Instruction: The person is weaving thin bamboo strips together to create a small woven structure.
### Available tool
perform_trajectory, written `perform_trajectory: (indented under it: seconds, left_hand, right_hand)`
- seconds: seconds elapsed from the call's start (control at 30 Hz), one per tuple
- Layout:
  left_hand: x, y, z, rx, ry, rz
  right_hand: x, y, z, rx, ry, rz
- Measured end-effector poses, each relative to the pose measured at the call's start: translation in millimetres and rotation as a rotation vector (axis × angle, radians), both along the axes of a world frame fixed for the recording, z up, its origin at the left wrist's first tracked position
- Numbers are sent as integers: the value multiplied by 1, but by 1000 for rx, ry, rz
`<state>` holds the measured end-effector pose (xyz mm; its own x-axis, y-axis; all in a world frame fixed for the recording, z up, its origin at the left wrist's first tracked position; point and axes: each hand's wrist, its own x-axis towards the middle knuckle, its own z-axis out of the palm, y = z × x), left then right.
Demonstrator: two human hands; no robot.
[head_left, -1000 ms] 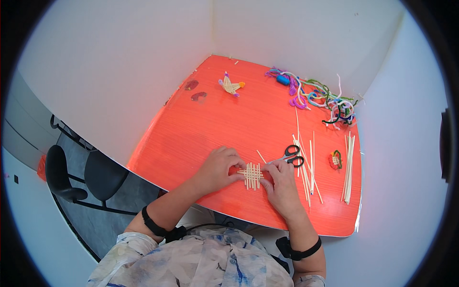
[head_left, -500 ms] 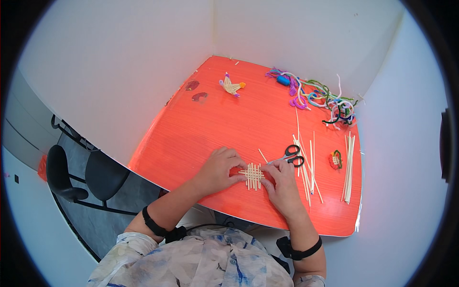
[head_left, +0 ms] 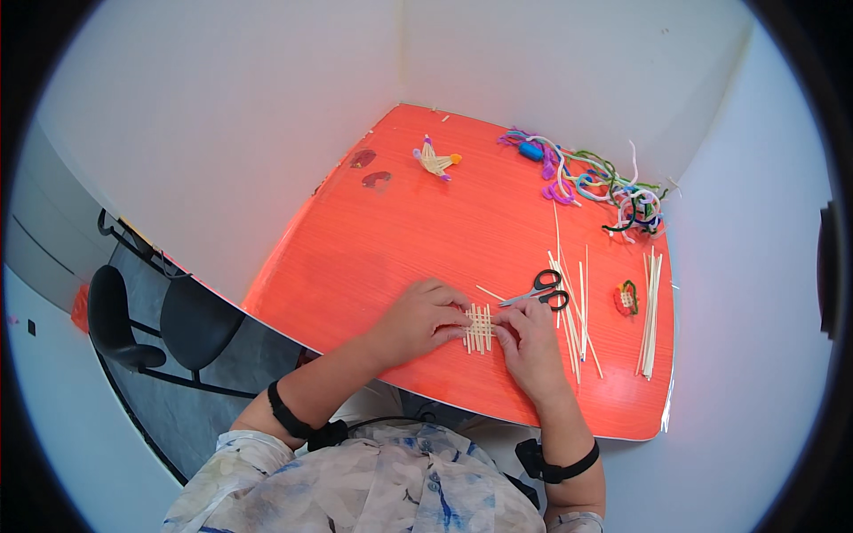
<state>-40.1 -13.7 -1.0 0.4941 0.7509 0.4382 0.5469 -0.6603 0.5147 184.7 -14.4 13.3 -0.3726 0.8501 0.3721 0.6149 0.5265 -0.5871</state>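
Note:
A small lattice of crossed pale wooden sticks (head_left: 479, 330) lies between my hands near the table's front edge. My left hand (head_left: 426, 320) pinches its left side, thumb and fingers closed on the stick ends. At its right side my right hand (head_left: 530, 342) grips the ends with thumb and index finger. Just beyond my right hand rest scissors (head_left: 542, 290) with black handles, their blades pointing left. A single short stick (head_left: 490, 293) lies beside the blade tips.
Loose long sticks (head_left: 582, 311) lie right of my right hand, with a tidier stick bundle (head_left: 649, 311) farther right. Between them sits a small red-and-green woven piece (head_left: 625, 299). Colourful fuzzy stems (head_left: 613, 186) are heaped at the far right; a star-shaped stick piece (head_left: 435, 161) lies at the back.
My left hand has shifted slightly right, its fingers now covering more of the lattice's left side. The whole view has also moved slightly.

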Motion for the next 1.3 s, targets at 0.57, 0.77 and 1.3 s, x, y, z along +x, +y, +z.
perform_trajectory:
  seconds: [0.57,0.77,1.3]
  left_hand:
    - [-1,-3,7,-64,-35,-38]
    - [1,-5,8,-104,-38,-17]
    - [4,-1,4,-52,-18,119]
  right_hand:
    - [0,-2,3,-14,-13,33]
    - [-3,-3,3,-1,-69,36]
    - [-4,-4,0,11,-52,6]
